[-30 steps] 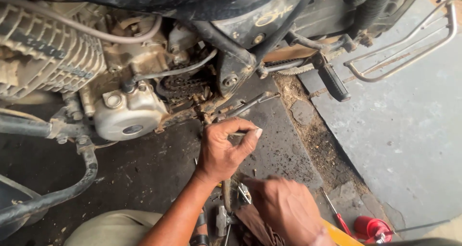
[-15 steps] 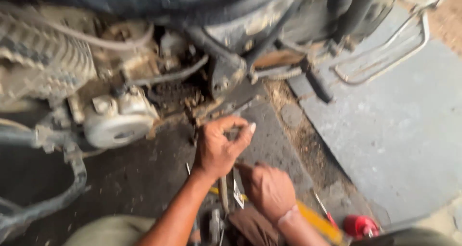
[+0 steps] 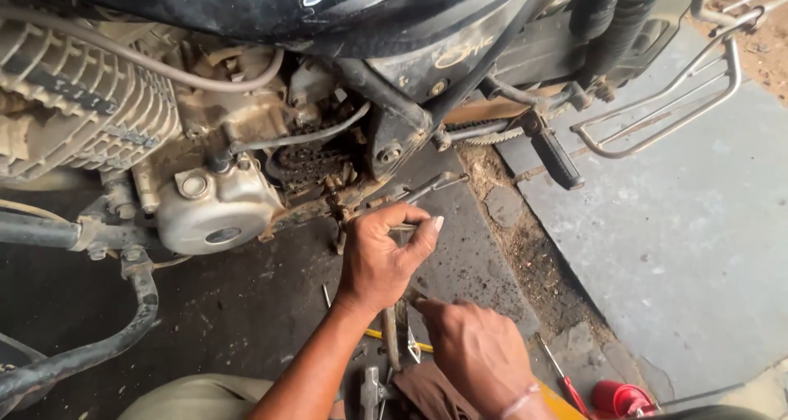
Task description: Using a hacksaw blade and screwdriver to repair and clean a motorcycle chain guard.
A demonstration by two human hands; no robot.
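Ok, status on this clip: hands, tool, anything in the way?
Left hand gripping a thin tool by the chain. Right hand down among tools on the ground. Nothing blocking.

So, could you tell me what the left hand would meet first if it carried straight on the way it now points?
Probably the drive chain by the engine cover: the left hand points up and slightly left at the motorcycle's underside. Depth is unclear, so a dangling metal piece may come first.
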